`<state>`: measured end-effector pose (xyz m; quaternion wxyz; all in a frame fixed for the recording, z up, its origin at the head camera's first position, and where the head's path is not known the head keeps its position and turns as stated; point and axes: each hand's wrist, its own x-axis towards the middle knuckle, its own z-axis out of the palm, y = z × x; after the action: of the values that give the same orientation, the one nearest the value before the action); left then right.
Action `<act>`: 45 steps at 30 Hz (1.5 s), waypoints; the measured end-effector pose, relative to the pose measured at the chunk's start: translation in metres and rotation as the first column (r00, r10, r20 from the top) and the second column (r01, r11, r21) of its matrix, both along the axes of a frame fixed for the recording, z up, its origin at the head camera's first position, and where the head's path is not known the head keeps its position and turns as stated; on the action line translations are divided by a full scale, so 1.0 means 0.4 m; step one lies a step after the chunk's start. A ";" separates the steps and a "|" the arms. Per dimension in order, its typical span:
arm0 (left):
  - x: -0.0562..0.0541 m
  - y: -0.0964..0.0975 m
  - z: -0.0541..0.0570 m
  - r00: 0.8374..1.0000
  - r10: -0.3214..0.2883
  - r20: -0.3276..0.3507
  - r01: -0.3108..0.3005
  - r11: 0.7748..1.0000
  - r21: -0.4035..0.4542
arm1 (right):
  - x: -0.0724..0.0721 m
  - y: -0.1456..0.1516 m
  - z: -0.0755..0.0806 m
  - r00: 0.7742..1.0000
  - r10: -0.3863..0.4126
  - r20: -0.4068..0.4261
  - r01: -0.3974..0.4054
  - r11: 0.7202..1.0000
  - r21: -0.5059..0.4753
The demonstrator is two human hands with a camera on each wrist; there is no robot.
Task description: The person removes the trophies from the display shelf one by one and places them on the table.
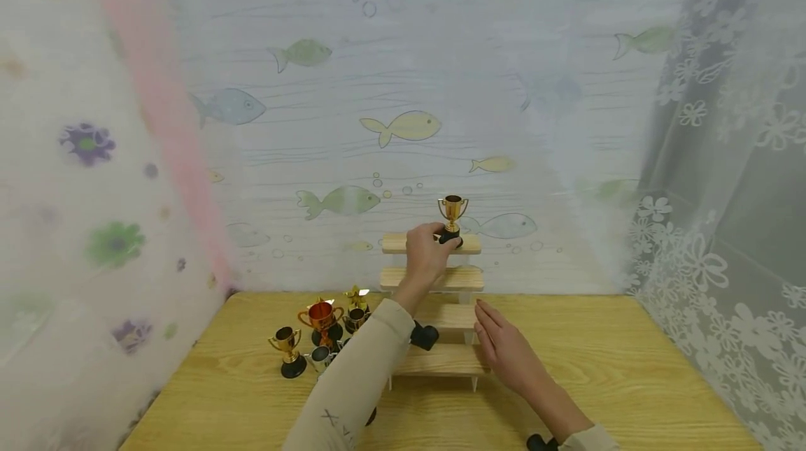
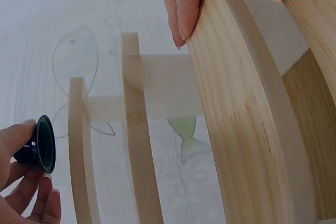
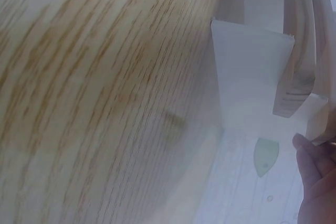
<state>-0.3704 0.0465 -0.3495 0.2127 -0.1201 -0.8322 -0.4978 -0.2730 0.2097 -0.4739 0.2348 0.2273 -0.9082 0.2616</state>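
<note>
At the top step of a pale wooden step stand (image 1: 441, 360), my left hand (image 1: 428, 252) pinches a small gold trophy cup (image 1: 452, 208) by its black base. The cup stands upright in the head view. From the left wrist view the hollow underside of the black base (image 2: 46, 144) shows between thumb and fingers, tilted toward the camera. My right hand (image 1: 506, 349) touches the right end of the stand at its lower steps, fingers (image 3: 310, 163) straight and close together. Its fingertips also show at the board's end in the left wrist view.
On the wooden table (image 1: 567, 381), left of the stand, several trophies sit close together: a gold cup (image 1: 286, 349), a reddish cup (image 1: 322, 318), a silver cup (image 1: 321, 356) and a gold star (image 1: 357, 294). My left sleeve hides some. A fish-patterned curtain (image 1: 409, 73) hangs behind.
</note>
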 end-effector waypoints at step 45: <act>0.124 -0.110 0.014 0.998 -0.065 0.004 0.065 0.986 -0.151 | -0.003 0.005 0.003 1.000 0.000 0.011 0.000 1.000 0.022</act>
<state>-0.3209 0.0026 -0.3440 0.1870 -0.1629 -0.8631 -0.4400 -0.2743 0.2115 -0.4728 0.2272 0.2285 -0.9122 0.2530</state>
